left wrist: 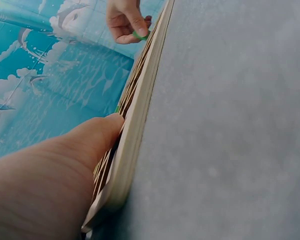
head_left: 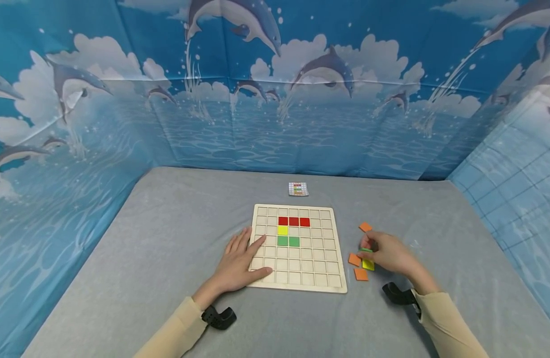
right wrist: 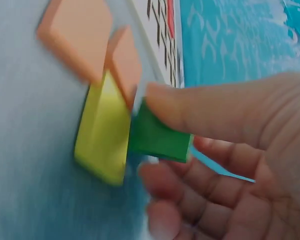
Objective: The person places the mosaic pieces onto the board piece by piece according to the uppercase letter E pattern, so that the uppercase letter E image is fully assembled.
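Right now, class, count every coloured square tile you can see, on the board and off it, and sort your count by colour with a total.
Red tiles: 3, all on the board
Green tiles: 3, two on the board, one pinched in the right hand
Yellow tiles: 2, one on the board, one on the cloth
Orange tiles: 3, all on the cloth
Total: 11

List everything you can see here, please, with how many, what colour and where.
Grid board: one, pale wood, middle of the table.
Red tiles: three, in a row on the board.
Yellow tile on board: one, under the left red tile.
Green tiles on board: two, side by side below the yellow one.
Pattern card: one, small, beyond the board.
Orange tiles: three, loose, right of the board.
Loose yellow tile: one, beside the right hand.
Green tile: one, pinched.
Table cloth: grey.
Left hand: flat on the board's left edge.
Right hand: pinches the green tile.
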### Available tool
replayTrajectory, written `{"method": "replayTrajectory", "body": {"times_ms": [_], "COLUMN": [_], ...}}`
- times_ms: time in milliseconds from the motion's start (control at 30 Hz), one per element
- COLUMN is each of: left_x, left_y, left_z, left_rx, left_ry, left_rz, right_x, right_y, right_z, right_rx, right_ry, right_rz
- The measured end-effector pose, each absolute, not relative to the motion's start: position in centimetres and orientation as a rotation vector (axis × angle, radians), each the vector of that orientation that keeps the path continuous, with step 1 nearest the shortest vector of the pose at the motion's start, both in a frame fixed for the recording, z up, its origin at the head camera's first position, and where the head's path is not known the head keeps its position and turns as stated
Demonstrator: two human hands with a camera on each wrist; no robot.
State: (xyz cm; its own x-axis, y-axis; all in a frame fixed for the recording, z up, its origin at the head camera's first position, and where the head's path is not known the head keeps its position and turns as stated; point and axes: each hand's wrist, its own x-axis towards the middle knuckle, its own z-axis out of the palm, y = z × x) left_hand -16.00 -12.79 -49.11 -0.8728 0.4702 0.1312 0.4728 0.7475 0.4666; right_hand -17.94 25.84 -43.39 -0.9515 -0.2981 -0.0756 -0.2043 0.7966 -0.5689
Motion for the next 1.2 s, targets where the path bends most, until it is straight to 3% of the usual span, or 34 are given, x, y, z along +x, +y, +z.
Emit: {"method": "replayTrajectory", "body": {"times_ms": [667,1200], "left_x": [-16.0,-16.0], "left_y": [-12.8,-12.8], "left_z": [-49.0,-49.2], "left_rx": [-0.779,-0.787], "left_ry": [-2.955,-2.932], "left_rz": [-0.778,-0.783], "right_x": [-19.9,-20.6], "right_y": [16.3,15.3], "right_z": [-44.4,-45.2], "right_rx": [-0.612,-0.682], "right_ry": [2.762,2.857], "right_rz": [-1.176,-1.107]}}
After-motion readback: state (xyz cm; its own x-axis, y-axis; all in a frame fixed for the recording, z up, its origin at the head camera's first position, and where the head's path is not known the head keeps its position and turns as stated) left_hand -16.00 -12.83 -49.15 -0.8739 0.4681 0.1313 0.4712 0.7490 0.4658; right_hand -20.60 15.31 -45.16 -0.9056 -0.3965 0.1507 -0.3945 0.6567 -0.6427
